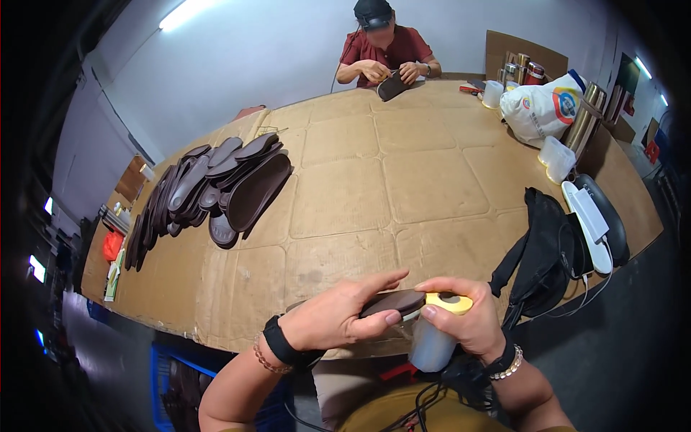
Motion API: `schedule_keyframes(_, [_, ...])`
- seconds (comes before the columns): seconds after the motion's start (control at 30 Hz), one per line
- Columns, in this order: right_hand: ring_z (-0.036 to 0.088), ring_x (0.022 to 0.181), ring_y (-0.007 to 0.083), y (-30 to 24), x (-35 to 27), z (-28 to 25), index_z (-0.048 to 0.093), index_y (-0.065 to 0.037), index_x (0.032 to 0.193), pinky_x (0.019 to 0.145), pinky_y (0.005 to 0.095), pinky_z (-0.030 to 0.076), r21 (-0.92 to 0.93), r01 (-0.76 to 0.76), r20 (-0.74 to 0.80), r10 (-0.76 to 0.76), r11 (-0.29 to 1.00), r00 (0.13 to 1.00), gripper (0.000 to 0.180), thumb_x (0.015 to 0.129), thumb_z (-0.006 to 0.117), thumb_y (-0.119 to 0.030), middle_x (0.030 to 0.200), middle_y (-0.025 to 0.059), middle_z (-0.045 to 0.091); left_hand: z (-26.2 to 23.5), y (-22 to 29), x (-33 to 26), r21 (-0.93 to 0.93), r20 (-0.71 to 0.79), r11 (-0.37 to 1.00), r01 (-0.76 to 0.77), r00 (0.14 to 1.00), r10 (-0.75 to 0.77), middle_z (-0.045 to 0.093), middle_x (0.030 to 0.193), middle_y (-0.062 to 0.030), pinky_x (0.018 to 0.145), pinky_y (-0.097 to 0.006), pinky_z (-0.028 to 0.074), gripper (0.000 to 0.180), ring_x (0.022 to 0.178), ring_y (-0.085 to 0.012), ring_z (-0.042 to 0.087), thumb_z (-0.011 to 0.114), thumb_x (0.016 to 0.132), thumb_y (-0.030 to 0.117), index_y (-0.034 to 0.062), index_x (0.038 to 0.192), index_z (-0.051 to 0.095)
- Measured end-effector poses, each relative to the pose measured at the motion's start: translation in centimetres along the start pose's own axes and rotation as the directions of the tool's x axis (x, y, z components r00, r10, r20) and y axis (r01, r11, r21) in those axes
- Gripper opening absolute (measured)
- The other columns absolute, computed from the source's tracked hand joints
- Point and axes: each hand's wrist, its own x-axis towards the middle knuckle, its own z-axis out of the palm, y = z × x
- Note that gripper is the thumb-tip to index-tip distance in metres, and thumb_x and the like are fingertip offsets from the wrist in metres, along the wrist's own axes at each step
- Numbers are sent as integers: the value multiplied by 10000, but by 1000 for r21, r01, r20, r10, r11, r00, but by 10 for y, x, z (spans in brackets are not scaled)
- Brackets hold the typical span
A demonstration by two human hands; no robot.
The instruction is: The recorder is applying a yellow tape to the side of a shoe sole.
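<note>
Brown insole (392, 302) pinched btwn left hand (338, 317) fingers; right hand (468, 324) wraps white bottle (432, 344).

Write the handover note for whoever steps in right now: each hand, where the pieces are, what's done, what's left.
Left hand: holds a dark brown shoe sole flat, at the near table edge.
Right hand: grips a bottle with a yellow cap, its top against the sole's end.
Pile of dark soles: fanned out on the cardboard-covered table, far left.
A person across the table handles another sole.
Done: cannot tell which soles in the pile are finished.
Left: the sole in hand appears to be mid-work; the pile may still need going through.
</note>
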Motion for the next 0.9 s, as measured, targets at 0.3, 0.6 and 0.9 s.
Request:
schedule_keyframes(0.3, [674,1099,158,-27,-3,7,688,8,1324,981,306,520,-228,233,221,-183,945,958,533,827,821,-129,1195,103,710,-6,-7,-25,82,-43,984,-158,986,162,671,1251,-287,1022,-476,526,834,1154,-444,664,626,919,602,-45,1443,587])
schedule_keyframes(0.6, [733,933,248,-24,-15,7,744,-10,1188,843,333,576,-489,442,126,-441,752,889,445,801,900,-165,1062,144,714,-1,-11,-30,130,-96,969,-211,970,224,684,1236,-255,1000,-470,543,867,1139,-434,682,642,862,628,-16,1442,608])
schedule_keyframes(0.9, [735,866,240,-15,-13,7,772,-20,1109,773,327,583,-549,376,23,-436,746,900,380,788,914,-164,996,138,710,-1,-14,-30,155,-83,957,-247,962,261,688,1246,-237,995,-471,550,884,1135,-422,688,652,845,650,11,1455,615])
